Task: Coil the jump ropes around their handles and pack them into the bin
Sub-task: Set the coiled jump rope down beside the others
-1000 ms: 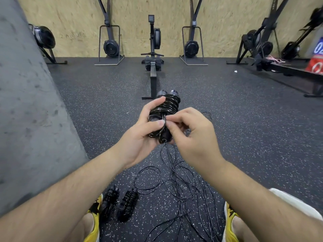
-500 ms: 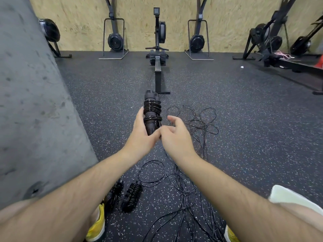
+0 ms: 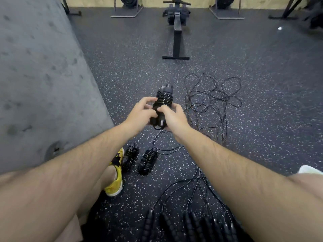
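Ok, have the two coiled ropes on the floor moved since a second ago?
No. The two coiled ropes still lie beside the yellow shoe, left of the same cord loop.

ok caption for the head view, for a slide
Left hand and right hand grip a coiled jump rope; two wound bundles lie on the floor

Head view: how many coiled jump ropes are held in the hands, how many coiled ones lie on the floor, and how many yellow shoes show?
Held coiled rope, gripped by the left hand and right hand: 1
Coiled ropes lying on the floor: 2
Yellow shoe: 1
Total: 4
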A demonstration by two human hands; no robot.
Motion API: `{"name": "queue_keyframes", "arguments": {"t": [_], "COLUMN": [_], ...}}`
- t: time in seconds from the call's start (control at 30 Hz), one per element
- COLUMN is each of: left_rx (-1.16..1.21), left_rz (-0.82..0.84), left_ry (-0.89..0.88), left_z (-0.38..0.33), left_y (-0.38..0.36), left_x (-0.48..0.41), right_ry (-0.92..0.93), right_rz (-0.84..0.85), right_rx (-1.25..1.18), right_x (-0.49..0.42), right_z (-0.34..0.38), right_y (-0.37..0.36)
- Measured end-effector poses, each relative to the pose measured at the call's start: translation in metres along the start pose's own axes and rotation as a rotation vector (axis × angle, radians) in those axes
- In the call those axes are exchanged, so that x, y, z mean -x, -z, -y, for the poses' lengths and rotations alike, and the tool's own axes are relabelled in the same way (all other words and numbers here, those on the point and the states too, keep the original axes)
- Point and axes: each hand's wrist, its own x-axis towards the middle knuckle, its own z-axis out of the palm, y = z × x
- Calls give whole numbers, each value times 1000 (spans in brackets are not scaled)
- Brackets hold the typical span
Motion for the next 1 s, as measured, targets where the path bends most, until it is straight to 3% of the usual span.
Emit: {"name": "queue_keyframes", "arguments": {"t": [0.33,0.5,0.67,0.77,0.87,1.0], "left_rx": [-260,-410,-542,-638,-743,-788], "left_rz": [-25,-41,8,38,21,-28], "left_ry": [336,413,421,387,327,294], "left_z": [216,280,313,316,315,317], "left_y": [-69,-91,-88,-89,-95,-105], "left_x": [-25,-21,-19,-21,-25,-30], "right_ry": [-547,-653,-563,-519,-296,-37], "right_rz": [-132,-91,15,-4,-83,-55], "right_rx": [19,164,424,607,851,1361], "right_x": [-53,-70,-74,-78,-97,-138], "right_z": [-205,-269,-306,-306,-301,-283], "right_y": [1,-6,-15,-10,7,34]}}
